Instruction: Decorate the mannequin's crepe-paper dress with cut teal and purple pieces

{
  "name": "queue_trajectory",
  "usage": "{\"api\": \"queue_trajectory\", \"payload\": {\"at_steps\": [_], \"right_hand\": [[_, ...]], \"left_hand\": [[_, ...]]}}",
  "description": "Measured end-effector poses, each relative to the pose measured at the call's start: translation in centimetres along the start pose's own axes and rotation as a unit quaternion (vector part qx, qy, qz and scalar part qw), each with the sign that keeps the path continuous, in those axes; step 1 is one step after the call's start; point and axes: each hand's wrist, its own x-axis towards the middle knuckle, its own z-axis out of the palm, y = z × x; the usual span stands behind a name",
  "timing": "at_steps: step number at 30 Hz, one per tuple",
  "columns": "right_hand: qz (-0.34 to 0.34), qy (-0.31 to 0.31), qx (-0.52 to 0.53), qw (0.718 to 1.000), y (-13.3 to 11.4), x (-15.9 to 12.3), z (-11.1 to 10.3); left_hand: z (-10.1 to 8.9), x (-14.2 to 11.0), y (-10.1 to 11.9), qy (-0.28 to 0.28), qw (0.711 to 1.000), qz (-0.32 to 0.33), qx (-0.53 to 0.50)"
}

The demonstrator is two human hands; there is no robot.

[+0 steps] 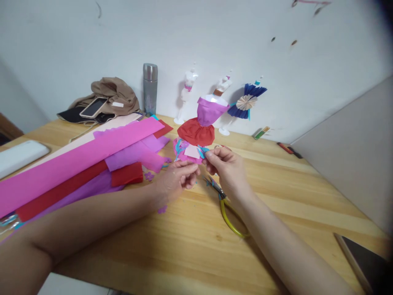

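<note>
One white, rounded case (23,155) is lying at the left edge of the frame, on the wooden counter (159,246). A long pink strip (76,164) is running from that edge up toward the middle, overlapping a red strip (61,192) and purple sheets (123,157). Upper left: brown cloth (115,92) is sitting bunched, a phone (93,107) leaning at its front. A grey flask (150,90) is standing upright just right of the cloth. Left of centre, a purple flower cutout (149,176) is lying just beside a folded red piece (127,174).

The left hand (179,178) is reaching into the centre, fingers curling; cannot tell whether it is gripping anything. Beyond it a small dressed figure is standing, wearing a purple bodice (211,111) and red skirt (196,132); a pale tab (192,152) is showing below the skirt. Behind, a white stand (186,90) is rising upper centre.

The right hand (225,168) is pinching a blue piece (202,151) between thumb and fingers, at centre, just right of the tab. Yellow-handled scissors (229,217) are lying partly under the right forearm. Further right, a navy dress (241,108) is hanging on another stand; a dark-topped object (365,262) is occupying the lower right corner.
</note>
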Motion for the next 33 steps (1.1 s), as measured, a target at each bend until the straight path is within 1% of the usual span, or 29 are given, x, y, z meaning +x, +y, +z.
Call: {"api": "queue_trajectory", "payload": {"at_steps": [5, 8, 12, 15, 18, 25, 27, 33], "right_hand": [[-0.008, 0.011, 0.01, 1.0, 0.1, -0.1, 0.0], [-0.009, 0.015, 0.025, 1.0, 0.1, -0.2, 0.1], [-0.001, 0.012, 0.039, 0.999, 0.2, -0.2, 0.0], [0.004, 0.011, 0.045, 0.999, 0.3, -0.1, 0.0], [0.017, 0.011, 0.05, 0.999, 0.4, -0.1, 0.1], [0.044, 0.017, 0.068, 0.997, 0.3, -0.3, 0.3], [0.042, 0.017, 0.074, 0.996, 0.2, -0.3, 0.3], [0.045, 0.006, 0.099, 0.994, 0.3, -0.1, 0.3]], "left_hand": [[0.3, 0.0, 0.1, 0.008, 1.0, 0.013, 0.017], [0.4, 0.2, 0.2, 0.027, 0.999, 0.014, 0.021], [0.7, 0.1, 0.3, 0.064, 0.998, 0.022, -0.018], [1.1, -0.2, 0.5, 0.076, 0.995, 0.033, -0.049], [1.4, -0.4, 0.7, 0.084, 0.994, 0.044, -0.057], [1.0, 0.2, 0.7, 0.117, 0.992, 0.045, -0.03], [1.0, 0.3, 0.7, 0.113, 0.993, 0.043, -0.013], [1.2, 0.2, 1.0, 0.074, 0.996, 0.055, 0.006]]}}
